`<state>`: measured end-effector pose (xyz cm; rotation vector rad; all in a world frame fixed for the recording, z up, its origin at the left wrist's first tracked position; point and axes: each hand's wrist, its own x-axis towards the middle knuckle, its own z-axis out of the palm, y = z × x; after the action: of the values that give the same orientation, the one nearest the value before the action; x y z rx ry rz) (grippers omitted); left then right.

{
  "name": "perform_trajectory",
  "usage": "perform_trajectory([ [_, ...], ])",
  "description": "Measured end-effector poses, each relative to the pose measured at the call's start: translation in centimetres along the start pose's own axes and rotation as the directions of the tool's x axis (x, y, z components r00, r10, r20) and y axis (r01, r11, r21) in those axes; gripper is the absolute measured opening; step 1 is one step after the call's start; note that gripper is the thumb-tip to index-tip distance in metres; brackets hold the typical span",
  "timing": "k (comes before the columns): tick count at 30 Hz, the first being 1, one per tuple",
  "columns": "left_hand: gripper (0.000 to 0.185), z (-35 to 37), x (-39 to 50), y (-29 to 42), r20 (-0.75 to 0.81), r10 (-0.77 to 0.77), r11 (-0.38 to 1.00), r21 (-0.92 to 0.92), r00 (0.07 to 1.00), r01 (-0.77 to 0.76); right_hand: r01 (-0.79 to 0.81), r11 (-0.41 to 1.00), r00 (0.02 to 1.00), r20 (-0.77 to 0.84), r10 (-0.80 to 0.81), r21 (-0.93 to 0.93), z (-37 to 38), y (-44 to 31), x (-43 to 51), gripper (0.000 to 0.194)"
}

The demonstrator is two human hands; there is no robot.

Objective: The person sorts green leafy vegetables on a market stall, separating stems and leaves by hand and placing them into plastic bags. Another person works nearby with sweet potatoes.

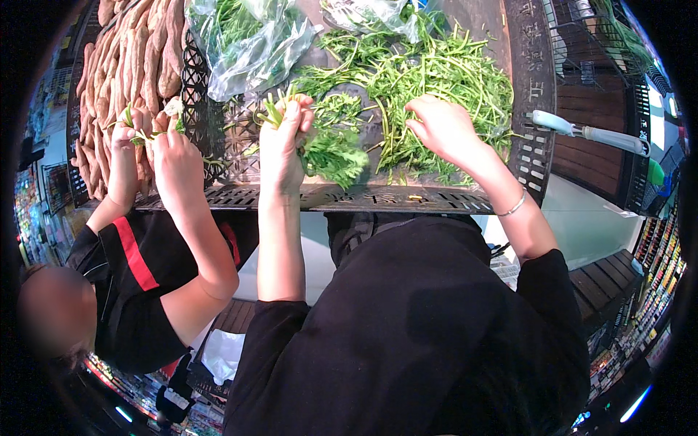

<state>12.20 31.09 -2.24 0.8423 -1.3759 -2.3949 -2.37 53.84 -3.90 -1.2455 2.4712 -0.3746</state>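
My left hand (287, 139) is closed around a small bunch of leafy green stems (337, 158), cut ends up by the thumb and leaves hanging to the right. My right hand (436, 122), with a silver bangle on the wrist, hovers over or touches the near left side of a loose pile of leafy greens (463, 76). Its thumb and index finger are bent; whether a stem is between them cannot be told. A smaller heap of short leafy pieces (341, 109) lies between my hands on the dark surface.
Left, a co-worker's hands (177, 158) hold green sprigs over a crate of long brown tubers (128, 60). Clear plastic bags of greens (256, 54) lie at the back. The black crate's rim (376, 199) runs before me; a white-handled tool (591, 133) rests across the right edge.
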Motion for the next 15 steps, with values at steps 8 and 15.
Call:
perform_trajectory([
  [8, 0.027, -1.5, -2.0, 0.6, 0.036, 0.013, 0.995, 0.101, 0.999, -0.017, -0.119, 0.99, 0.99, 0.069, 0.124, -0.08, 5.7, -0.6, 5.1, 0.02],
  [15, 0.029, -2.8, -2.8, 0.6, 0.139, 0.155, 0.986, 0.039, 0.978, -0.162, -0.18, 0.952, 0.983, -0.076, 0.166, -0.247, 9.3, -1.0, 7.6, 0.026],
])
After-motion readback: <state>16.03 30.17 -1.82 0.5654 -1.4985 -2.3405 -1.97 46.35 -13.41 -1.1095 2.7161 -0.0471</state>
